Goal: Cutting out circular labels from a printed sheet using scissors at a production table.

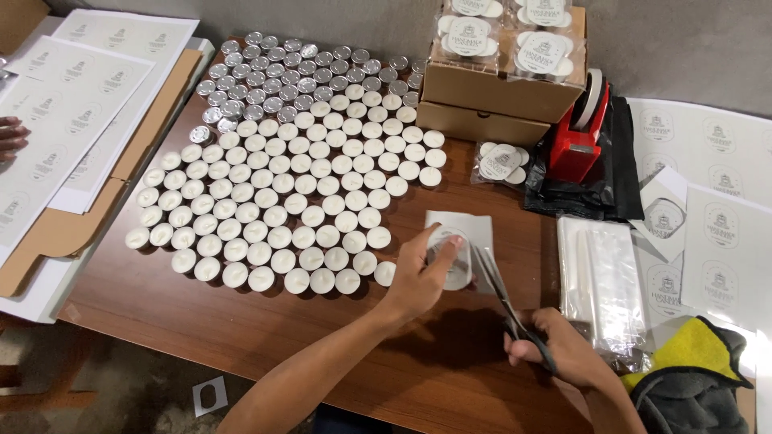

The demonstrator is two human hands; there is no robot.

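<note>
Dark brown wood makes up the table (265, 329), and near its middle lies a small white sheet of sticker paper (474, 229) with a round label on it. The left hand (425, 269) holds that sheet down, its fingers pressed together and laid flat over the label, thumb out to the side. The right hand (555, 350), nearer and to the right, has its fingers curled through the handles of a pair of scissors (503, 297); the blades stand slightly apart, their tips touching the sheet's right edge. Just left of the left hand spreads a wide field of white tea lights (281, 201) in close rows, the nearest ones almost touching the wrist, with silver metal cups (281, 72) massed at the far end. Far of the sheet stand two stacked cardboard boxes (498, 100) topped with packed candle sets, a small packed set (500, 162) on the table in front of them, and a red tape dispenser (581, 137) on a black plastic bag (595, 185). To the right lie clear plastic bags (603, 277), white sheets of printed labels (716, 201) and a yellow and grey cloth (696, 374). At the far left edge another person's hand (10, 137) rests on more label sheets (72, 104).
</note>
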